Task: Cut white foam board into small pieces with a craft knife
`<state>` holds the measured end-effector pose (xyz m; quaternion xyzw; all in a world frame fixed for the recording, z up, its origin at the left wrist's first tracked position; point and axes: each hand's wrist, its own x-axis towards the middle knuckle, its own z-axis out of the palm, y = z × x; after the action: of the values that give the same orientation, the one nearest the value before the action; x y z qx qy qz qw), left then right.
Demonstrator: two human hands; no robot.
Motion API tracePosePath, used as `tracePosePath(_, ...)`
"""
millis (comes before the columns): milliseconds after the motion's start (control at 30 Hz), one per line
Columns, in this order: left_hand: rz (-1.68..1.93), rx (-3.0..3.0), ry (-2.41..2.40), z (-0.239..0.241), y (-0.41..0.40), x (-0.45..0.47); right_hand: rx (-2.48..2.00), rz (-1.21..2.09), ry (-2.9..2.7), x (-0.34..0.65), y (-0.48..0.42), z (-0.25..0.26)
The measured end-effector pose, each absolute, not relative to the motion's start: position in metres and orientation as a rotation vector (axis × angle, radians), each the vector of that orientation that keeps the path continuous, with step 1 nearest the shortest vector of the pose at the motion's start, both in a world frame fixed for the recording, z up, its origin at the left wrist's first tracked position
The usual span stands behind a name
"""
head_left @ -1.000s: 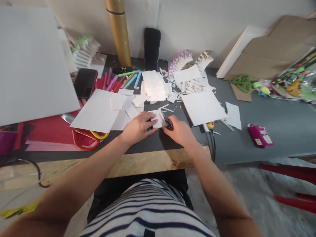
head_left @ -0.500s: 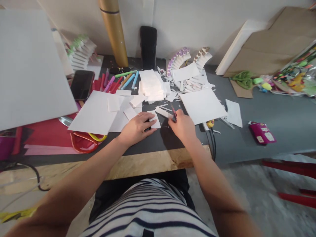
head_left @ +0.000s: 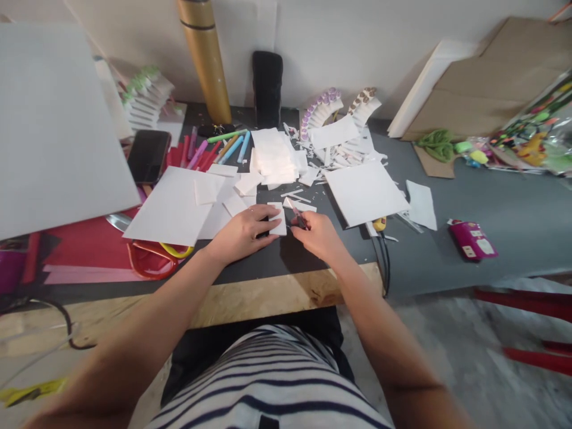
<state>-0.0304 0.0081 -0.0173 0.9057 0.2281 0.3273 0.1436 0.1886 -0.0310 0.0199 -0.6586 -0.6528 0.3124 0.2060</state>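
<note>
My left hand (head_left: pixel 245 232) lies on the dark table with its fingers spread, the fingertips on a small white card (head_left: pixel 279 219). A dark patch shows between thumb and forefinger; I cannot tell what it is. In my right hand (head_left: pixel 318 233) is a slim craft knife (head_left: pixel 298 215), its tip pointing up and left, close to the card's right edge. Just behind the knife lie a white strip (head_left: pixel 306 206) and a few thin offcuts. Behind both hands sits a stack of white pieces (head_left: pixel 273 156).
A large white sheet (head_left: pixel 366 193) lies to the right, another (head_left: pixel 172 205) to the left. Coloured pens (head_left: pixel 227 147), a phone (head_left: pixel 149 156) and a gold bottle (head_left: pixel 208 65) stand or lie at the back left. Curved white models (head_left: pixel 319 113) rest behind scraps. A purple pouch (head_left: pixel 473 239) is farther right.
My right hand has moved left, bringing the knife from the loose strip to the card's right edge. My left hand keeps nearly the same place on the card.
</note>
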Motion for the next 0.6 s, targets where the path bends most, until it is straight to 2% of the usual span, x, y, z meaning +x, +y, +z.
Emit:
tracePosePath(67,0.943,2.591,0.651,-0.017,0.008,-0.031,-1.762,1.001,-1.762,0.188,-0.033,0.016)
tracePosePath(133,0.947,2.579,0.639,-0.016,0.009,-0.031,-1.73,0.986,-1.78,0.185,-0.032,0.014)
tracePosePath(333,0.953,2.571,0.608,-0.015,0.011,-0.031,-1.801,0.764,-1.943,0.177,-0.023,0.013)
tracePosePath(500,0.973,2.553,0.606,-0.017,0.011,-0.033,-1.95,0.417,-1.65,0.202,-0.017,0.014)
tracePosePath(600,0.964,2.623,0.617,-0.014,0.009,-0.031,-1.931,0.484,-1.56,0.211,-0.023,0.015)
